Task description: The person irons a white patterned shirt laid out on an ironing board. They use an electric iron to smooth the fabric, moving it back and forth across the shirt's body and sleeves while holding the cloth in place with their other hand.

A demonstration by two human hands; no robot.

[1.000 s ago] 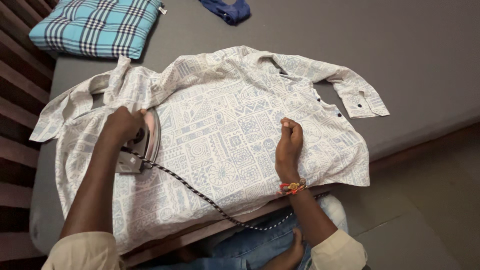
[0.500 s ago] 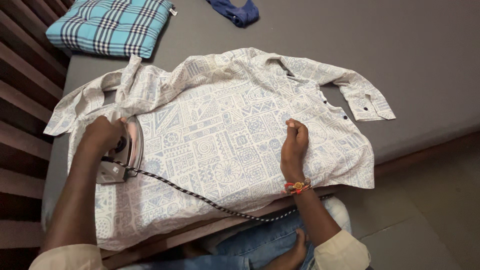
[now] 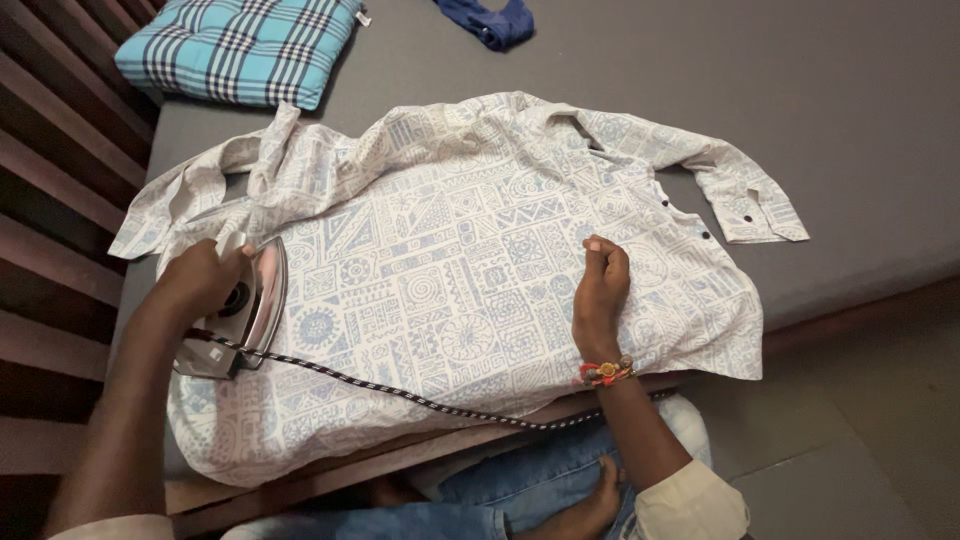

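Head view, looking down. A white long-sleeved shirt printed all over with pale blue geometric patterns [image 3: 460, 270] lies spread flat across the middle of the frame on a grey padded surface [image 3: 800, 110], collar toward the top, one cuffed sleeve reaching to the right, the other bunched at upper left. Left hand [image 3: 200, 280], left of centre, is closed around the handle of a silver-soled electric iron [image 3: 245, 315]; iron sits on the shirt's left part, sole down on the cloth, nose toward the top of the frame. A black-and-white braided cord [image 3: 400, 392] runs from the iron's rear toward the lower right, lying over the shirt's lower edge. Right hand [image 3: 600, 290], right of centre, fingers curled in a loose fist, presses down on the shirt fabric; holds nothing that shows. A red and orange thread band with a small ornament [image 3: 606, 373] circles the right wrist. Cream sleeves at the bottom edge, blue jeans between them. Upper left: a turquoise, black and white checked cushion [image 3: 240, 45] on the grey surface, apart from the shirt. Top centre: a crumpled dark blue cloth [image 3: 492, 20], well apart. Dark wooden slats [image 3: 50, 180] fill the left edge.
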